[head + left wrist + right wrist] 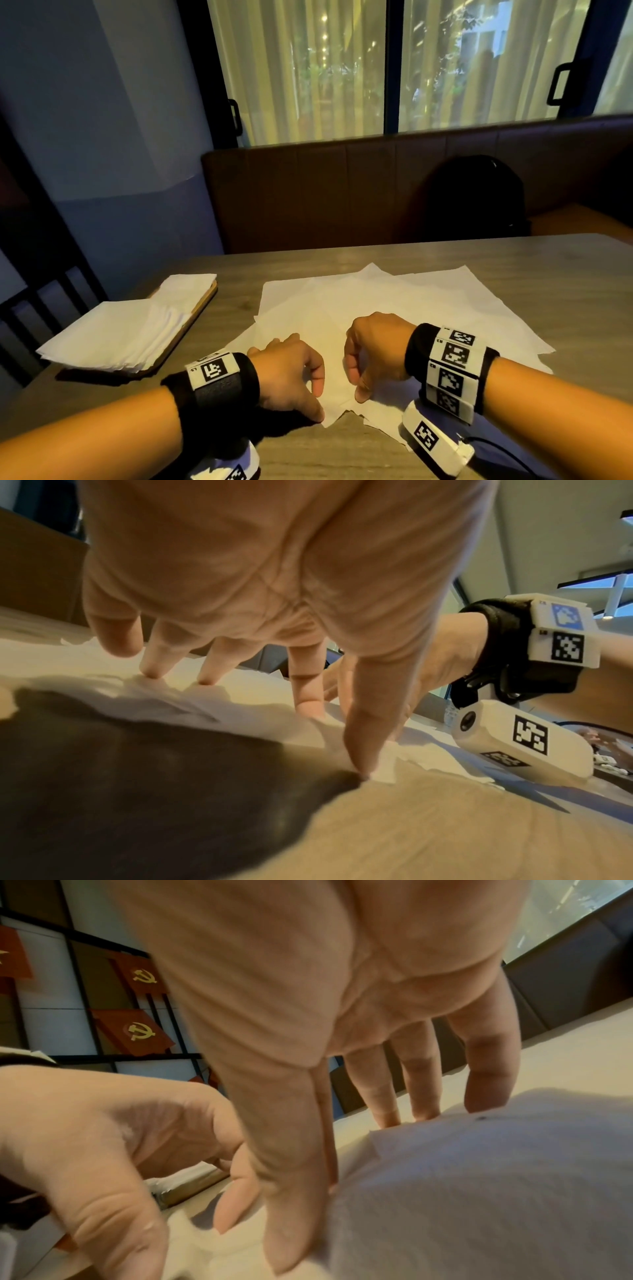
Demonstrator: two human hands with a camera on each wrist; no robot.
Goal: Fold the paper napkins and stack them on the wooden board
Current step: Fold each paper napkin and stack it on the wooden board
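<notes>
The table [513, 260] carries a spread of unfolded napkins [394, 301] at centre; the wooden board [202, 306], at left, already holds a folded stack [113, 334]. The left hand [291, 375] is spread, fingertips pressing the top sheet's near edge. The right hand [373, 353] likewise — thumb and fingers down on paper, lifting nothing. Best to pinch both near corners evenly, then carry them to the far edge.
</notes>
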